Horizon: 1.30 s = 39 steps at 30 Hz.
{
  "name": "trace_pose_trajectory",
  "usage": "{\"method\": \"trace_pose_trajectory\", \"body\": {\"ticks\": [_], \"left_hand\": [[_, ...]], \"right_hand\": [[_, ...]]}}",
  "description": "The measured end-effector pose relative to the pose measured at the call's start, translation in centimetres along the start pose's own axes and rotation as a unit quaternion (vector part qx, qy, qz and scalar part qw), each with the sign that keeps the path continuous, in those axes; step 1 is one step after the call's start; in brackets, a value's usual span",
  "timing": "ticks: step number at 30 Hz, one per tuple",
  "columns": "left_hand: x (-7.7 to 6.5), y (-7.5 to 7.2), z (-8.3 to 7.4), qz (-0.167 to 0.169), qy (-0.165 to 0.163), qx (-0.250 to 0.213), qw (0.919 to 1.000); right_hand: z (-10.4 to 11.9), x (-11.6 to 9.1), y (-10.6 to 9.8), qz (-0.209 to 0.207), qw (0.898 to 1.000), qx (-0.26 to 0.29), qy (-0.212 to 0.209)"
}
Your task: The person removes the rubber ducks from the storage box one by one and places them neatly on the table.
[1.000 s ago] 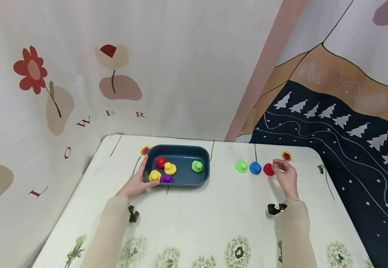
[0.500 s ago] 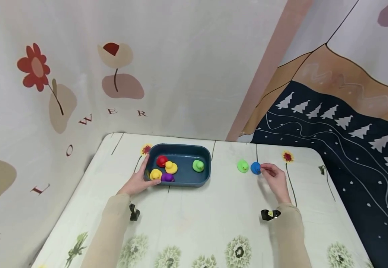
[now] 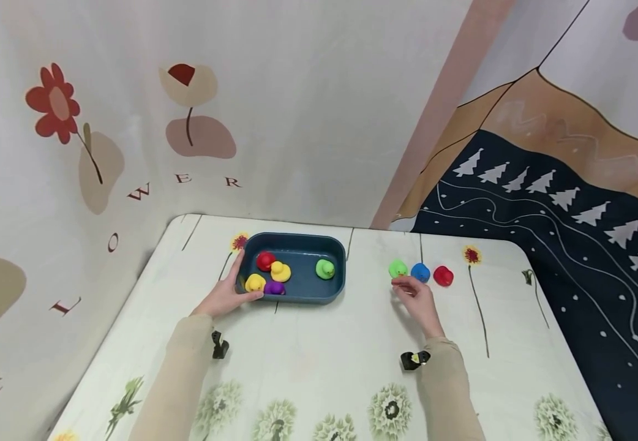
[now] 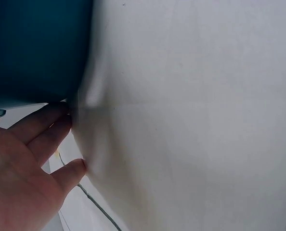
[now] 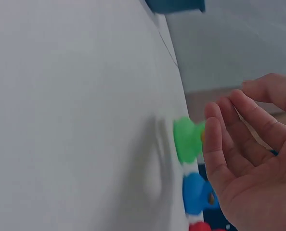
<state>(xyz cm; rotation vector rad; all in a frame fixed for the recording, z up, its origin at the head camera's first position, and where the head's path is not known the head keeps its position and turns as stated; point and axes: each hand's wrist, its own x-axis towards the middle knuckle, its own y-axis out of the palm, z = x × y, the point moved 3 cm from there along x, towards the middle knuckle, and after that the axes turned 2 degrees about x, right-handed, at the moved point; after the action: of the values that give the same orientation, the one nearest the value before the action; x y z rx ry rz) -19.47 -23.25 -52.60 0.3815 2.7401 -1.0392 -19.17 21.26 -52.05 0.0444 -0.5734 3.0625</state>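
Note:
A dark blue tray [image 3: 302, 298] holds several rubber ducks: a red duck [image 3: 266, 261], a yellow duck [image 3: 280, 271], another yellow duck [image 3: 255, 283], a purple duck [image 3: 274, 288] and a green duck [image 3: 326, 269]. My left hand [image 3: 225, 296] rests at the tray's left end, thumb along the front rim. In the left wrist view its fingers [image 4: 51, 139] reach out nearly straight beside the tray wall. My right hand [image 3: 417, 302] hovers in front of a light green duck [image 3: 398, 268], fingers loosely bent, nothing between them. Right of that duck sit a blue duck [image 3: 420, 273] and a red duck [image 3: 443, 276].
A flower-printed white cloth [image 3: 319, 349] covers the table. Printed curtains [image 3: 297, 122] hang behind the table's back edge and along both sides. Each wrist carries a small black camera, such as the right wrist camera [image 3: 415, 360].
My right hand has moved left along the row, from the red duck past the blue one to the light green one. The ducks, tray and left hand stay in place.

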Motion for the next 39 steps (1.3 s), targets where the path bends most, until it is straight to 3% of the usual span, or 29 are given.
{"method": "trace_pose_trajectory", "body": {"ticks": [7, 17, 25, 29, 39], "left_hand": [[0.0, 0.0, -0.2, -0.002, 0.001, 0.001, 1.0000], [-0.1, -0.1, -0.3, -0.003, 0.000, 0.002, 1.0000], [-0.1, 0.0, -0.2, -0.006, 0.007, -0.002, 1.0000], [-0.1, 0.0, -0.1, -0.007, 0.008, -0.003, 0.9999], [-0.2, 0.0, 0.0, -0.006, 0.005, -0.002, 1.0000]], "right_hand": [[1.0, 0.0, 2.7, 0.024, 1.000, 0.012, -0.012], [2.8, 0.4, 5.3, 0.046, 0.998, 0.052, 0.010], [8.6, -0.6, 6.1, 0.059, 0.997, 0.029, -0.032], [9.7, -0.6, 7.0, 0.072, 0.996, 0.016, -0.039], [7.4, 1.1, 11.1, 0.128, 0.988, 0.037, -0.078]]}}
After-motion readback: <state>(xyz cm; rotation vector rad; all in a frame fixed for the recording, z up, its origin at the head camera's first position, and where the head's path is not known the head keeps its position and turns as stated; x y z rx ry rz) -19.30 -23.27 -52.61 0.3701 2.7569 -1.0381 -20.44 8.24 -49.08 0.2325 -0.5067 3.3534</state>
